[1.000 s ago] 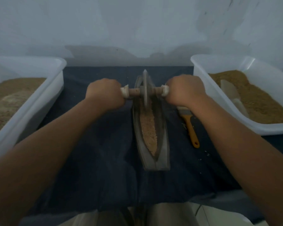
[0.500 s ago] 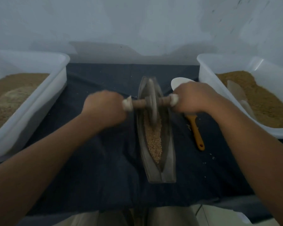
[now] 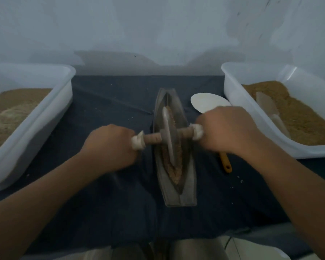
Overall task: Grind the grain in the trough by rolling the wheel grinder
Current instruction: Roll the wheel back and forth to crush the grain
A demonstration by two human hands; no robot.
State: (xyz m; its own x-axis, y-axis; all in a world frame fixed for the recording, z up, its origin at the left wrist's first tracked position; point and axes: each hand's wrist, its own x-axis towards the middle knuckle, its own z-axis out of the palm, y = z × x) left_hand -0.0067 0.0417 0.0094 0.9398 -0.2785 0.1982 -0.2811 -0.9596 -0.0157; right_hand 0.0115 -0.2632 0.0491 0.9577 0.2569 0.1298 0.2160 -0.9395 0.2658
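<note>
My left hand (image 3: pixel 111 145) and right hand (image 3: pixel 225 128) clamp the axle (image 3: pixel 152 138) ends, wheel (image 3: pixel 168 136) between them, standing in the trough (image 3: pixel 188 184). Trough runs lengthwise away from me; grain (image 3: pixel 176 173) lies under the wheel.

no legible text, label, brand, number or sign anywhere: not on the trough (image 3: pixel 188 192), the wheel grinder (image 3: pixel 168 133), the left tub (image 3: pixel 45 117), the right tub (image 3: pixel 238 109) or the wall (image 3: pixel 158 25).
</note>
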